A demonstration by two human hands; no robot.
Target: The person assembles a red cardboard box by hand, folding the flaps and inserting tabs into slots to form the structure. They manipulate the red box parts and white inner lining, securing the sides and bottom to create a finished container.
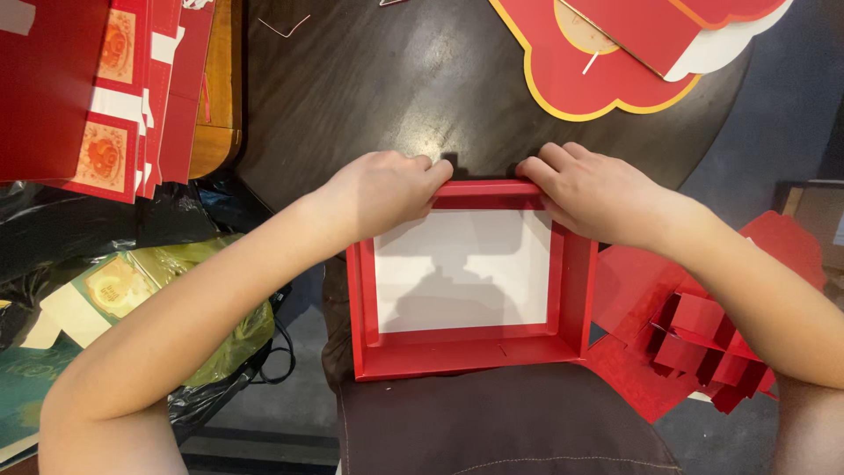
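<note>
a red box (pixel 466 343) with a white bottom is seen in the middle, open side up. it is rested half on the edge of a dark round table (pixel 387 88) and half on the dark lap below, so it is kept close to the body and easy to reach.

the far wall of the box is held by both hands. the left hand (pixel 382 189) is placed on the far left corner, with its fingers curled shut over the top edge of the wall. the right hand (pixel 598 193) is placed on the far right corner, and its fingers are bent down over the same edge too. the wall looks to be pinched and pressed from both ends, likely so that it is kept straight and upright.

just beside the box on the right, a folded red card piece (pixel 703 343) with many little walls is laid, touching the box side. at the far side of the table, a big flat red shape with a gold rim (pixel 607 84) is laid. at the far left, a stack of flat red cards (pixel 105 88) is kept well apart. below it, a black bag (pixel 105 229) with green and yellow wrapping (pixel 220 325) is seen.
</note>
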